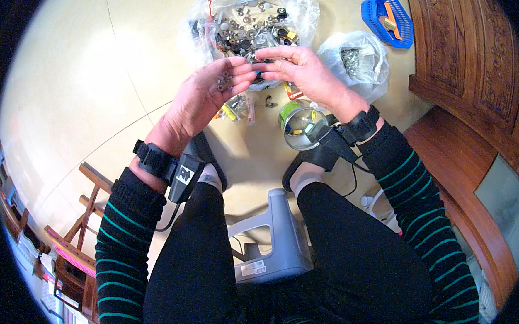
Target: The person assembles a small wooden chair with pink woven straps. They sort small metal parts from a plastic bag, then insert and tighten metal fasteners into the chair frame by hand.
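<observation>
My left hand (200, 92) is turned palm up and slightly cupped, and small shiny metal pieces (225, 81), perhaps nuts, lie on its palm and fingers. Facing it, my right hand (309, 72) has its fingers stretched toward the left fingertips, with nothing plainly visible in them. Both hands are over the near edge of a clear plastic bag (304, 13), spread on the floor and filled with mixed small hardware (247, 30). Part of that hardware is hidden behind my fingers.
Right of the hands stands a second plastic bag (378, 76) of small silvery pieces. A blue basket (371, 16) holds an orange-handled tool. Small packets (233, 109) and a green container (289, 109) lie nearer. Carved wooden furniture (471, 51) borders the right; a grey stool (287, 242) is between my legs.
</observation>
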The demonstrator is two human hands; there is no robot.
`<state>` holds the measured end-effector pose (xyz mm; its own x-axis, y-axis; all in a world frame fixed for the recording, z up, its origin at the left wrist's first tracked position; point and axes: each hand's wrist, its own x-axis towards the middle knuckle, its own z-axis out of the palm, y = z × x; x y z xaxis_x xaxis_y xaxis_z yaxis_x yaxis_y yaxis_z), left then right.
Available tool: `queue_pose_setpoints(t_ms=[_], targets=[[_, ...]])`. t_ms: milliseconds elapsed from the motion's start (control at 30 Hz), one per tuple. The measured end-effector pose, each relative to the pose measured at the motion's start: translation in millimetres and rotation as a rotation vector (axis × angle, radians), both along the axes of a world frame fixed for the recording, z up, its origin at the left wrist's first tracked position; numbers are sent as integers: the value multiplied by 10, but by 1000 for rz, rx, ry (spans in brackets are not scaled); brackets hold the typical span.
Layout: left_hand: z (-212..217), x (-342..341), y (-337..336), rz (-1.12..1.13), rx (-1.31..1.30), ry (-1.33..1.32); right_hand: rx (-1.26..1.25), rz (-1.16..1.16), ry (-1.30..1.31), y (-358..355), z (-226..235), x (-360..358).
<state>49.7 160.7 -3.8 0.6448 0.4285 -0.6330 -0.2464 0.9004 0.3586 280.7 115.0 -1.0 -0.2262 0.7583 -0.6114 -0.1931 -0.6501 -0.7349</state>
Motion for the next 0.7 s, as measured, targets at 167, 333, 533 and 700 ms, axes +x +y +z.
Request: queue_pose_setpoints(t_ms=[167, 333, 533, 700], targets=[[-23, -7, 58, 111, -160, -214, 156, 34, -222, 128, -16, -26], [-17, -24, 65, 155, -182, -381, 10, -125, 34, 174, -43, 107], [50, 6, 74, 162, -183, -381, -51, -273, 322, 62, -139, 32], [162, 177, 17, 129, 42, -227, -276, -437, 749, -11, -219, -289]])
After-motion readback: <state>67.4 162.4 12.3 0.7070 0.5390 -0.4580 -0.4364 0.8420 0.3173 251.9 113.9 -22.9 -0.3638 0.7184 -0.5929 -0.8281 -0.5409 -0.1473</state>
